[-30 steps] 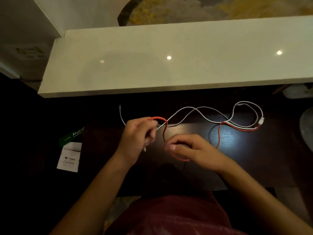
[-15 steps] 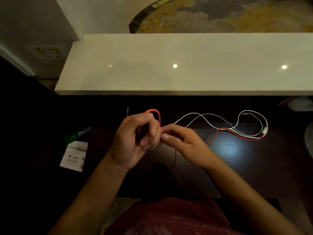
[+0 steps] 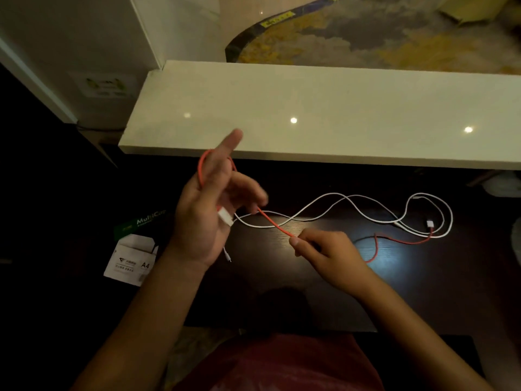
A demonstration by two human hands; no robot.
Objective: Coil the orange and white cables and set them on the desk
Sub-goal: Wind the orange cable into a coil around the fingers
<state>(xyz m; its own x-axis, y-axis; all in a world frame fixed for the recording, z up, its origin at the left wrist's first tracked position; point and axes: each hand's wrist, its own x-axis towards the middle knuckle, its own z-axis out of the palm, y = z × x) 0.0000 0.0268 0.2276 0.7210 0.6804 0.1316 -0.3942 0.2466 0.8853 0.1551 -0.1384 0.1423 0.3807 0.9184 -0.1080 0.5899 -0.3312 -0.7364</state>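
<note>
Orange cable [image 3: 275, 225] looped over left hand [image 3: 207, 210], pinched by right hand [image 3: 324, 251], white cable [image 3: 352, 204] on desk [image 3: 423, 277]

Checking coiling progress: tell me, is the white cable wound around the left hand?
No, the orange cable loops around the left hand, while the white cable lies spread on the desk.

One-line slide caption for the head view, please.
Left hand holds an orange cable loop; right hand pinches it.
</note>
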